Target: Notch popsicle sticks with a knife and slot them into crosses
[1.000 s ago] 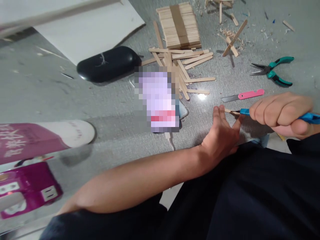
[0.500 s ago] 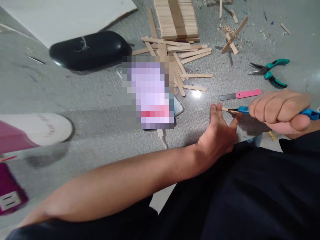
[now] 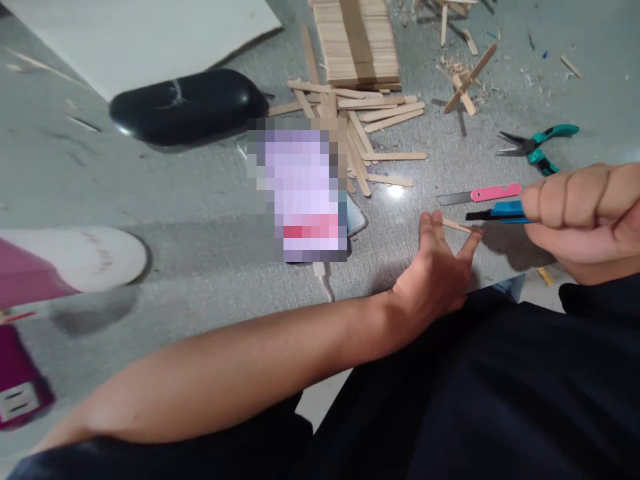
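Note:
My left hand (image 3: 437, 263) pins a wooden craft stick (image 3: 457, 227) to the table, two fingertips at its left end and the thumb at its right end. My right hand (image 3: 587, 217) is closed in a fist around a blue utility knife (image 3: 507, 211). The knife's dark blade points left and hovers just above the craft stick, apart from it. Right behind lies a pink folding knife (image 3: 495, 193) with its blade out. Teal-handled pliers (image 3: 533, 145) rest farther back, jaws apart, one handle partly covered by my right hand.
A pile of loose craft sticks (image 3: 360, 137) lies beside a banded stack (image 3: 335, 50). A blurred-out phone (image 3: 305, 193) with a cable (image 3: 324, 280) sits left of my hand. Farther left are a black case (image 3: 190, 107) and a white-pink bottle (image 3: 100, 260). Wood shavings (image 3: 457, 70) litter the back right.
My right hand has lifted the utility knife off the craft stick and drawn it back to the right. My left hand keeps its place on the stick.

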`<state>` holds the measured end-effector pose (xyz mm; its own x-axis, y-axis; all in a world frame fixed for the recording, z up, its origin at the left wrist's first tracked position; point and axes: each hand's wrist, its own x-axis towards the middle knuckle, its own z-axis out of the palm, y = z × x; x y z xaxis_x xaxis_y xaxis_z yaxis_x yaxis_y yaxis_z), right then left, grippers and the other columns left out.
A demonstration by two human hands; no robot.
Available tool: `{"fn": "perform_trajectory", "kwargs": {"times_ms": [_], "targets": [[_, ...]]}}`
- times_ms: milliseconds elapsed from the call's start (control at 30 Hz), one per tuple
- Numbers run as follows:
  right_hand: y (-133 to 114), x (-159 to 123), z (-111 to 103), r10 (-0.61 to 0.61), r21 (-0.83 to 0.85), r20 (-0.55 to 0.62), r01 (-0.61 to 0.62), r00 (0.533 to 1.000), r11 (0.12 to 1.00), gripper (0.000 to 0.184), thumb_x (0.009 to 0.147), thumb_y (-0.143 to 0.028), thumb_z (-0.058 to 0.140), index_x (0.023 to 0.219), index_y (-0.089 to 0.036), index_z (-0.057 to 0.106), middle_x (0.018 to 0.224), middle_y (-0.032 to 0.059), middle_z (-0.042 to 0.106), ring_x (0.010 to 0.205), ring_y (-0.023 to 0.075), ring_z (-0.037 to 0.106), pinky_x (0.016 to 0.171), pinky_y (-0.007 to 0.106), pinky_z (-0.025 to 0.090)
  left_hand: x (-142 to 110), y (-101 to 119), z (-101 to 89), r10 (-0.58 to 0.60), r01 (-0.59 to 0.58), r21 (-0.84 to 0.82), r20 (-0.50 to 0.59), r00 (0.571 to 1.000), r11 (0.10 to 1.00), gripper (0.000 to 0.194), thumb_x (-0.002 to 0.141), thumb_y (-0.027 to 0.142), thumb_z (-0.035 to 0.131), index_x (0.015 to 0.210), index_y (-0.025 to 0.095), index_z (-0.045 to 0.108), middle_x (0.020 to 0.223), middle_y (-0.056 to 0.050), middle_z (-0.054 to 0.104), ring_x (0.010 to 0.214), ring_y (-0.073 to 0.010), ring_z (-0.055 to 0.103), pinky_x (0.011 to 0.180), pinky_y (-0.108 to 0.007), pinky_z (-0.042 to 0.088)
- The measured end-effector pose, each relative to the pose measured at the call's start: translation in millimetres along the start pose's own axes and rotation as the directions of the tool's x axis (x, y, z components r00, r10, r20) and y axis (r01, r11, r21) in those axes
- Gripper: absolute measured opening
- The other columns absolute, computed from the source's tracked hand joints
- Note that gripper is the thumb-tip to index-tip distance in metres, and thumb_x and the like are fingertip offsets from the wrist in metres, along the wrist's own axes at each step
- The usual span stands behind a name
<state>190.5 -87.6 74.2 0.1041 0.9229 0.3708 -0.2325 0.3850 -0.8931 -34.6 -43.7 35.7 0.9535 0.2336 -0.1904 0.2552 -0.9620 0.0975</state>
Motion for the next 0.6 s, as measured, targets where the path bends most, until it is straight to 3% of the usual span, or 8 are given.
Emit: {"fn": "perform_trajectory", "kwargs": {"times_ms": [133, 433, 600], "targets": [[19, -11, 11, -0.124, -0.087, 0.115, 0.134, 0.986, 0.987, 0.066, 0.12, -0.05, 0.064, 0.067, -0.025, 0.032, 0.056, -0.0081, 0.033, 0.046, 0.0105, 0.03, 0.056, 0.032, 0.035, -2, -2, 2.4, 0.005, -0.005, -0.018, -0.008, 1.0, 1.0, 0.13, 0.089, 0.081, 0.092, 0.186, 0.012, 0.041, 0.166, -0.041, 0.065, 0.164, -0.0599, 0.059, 0.133, -0.071, 0.049], [24, -11, 8, -0.066, -0.083, 0.211, 0.085, 0.975, 0.993, 0.062, 0.122, -0.048, 0.059, 0.069, -0.025, 0.037, 0.061, -0.0071, 0.041, 0.049, 0.0097, 0.04, 0.059, 0.031, 0.041, -13, -2, 14.7, -0.009, 0.001, -0.102, -0.082, 0.997, 0.995, 0.135, 0.09, 0.076, 0.094, 0.19, 0.011, 0.03, 0.171, -0.038, 0.061, 0.173, -0.0584, 0.047, 0.141, -0.073, 0.042], [25, -7, 8, -0.078, -0.049, 0.226, 0.092, 0.971, 0.995, 0.063, 0.119, -0.047, 0.065, 0.067, -0.025, 0.037, 0.061, -0.0077, 0.039, 0.049, 0.0085, 0.04, 0.06, 0.03, 0.042, -12, 3, 26.1, -0.047, 0.028, -0.153, -0.119, 0.992, 0.988, 0.144, 0.082, 0.074, 0.102, 0.19, 0.012, 0.031, 0.175, -0.039, 0.057, 0.174, -0.0612, 0.043, 0.141, -0.079, 0.04]]}}
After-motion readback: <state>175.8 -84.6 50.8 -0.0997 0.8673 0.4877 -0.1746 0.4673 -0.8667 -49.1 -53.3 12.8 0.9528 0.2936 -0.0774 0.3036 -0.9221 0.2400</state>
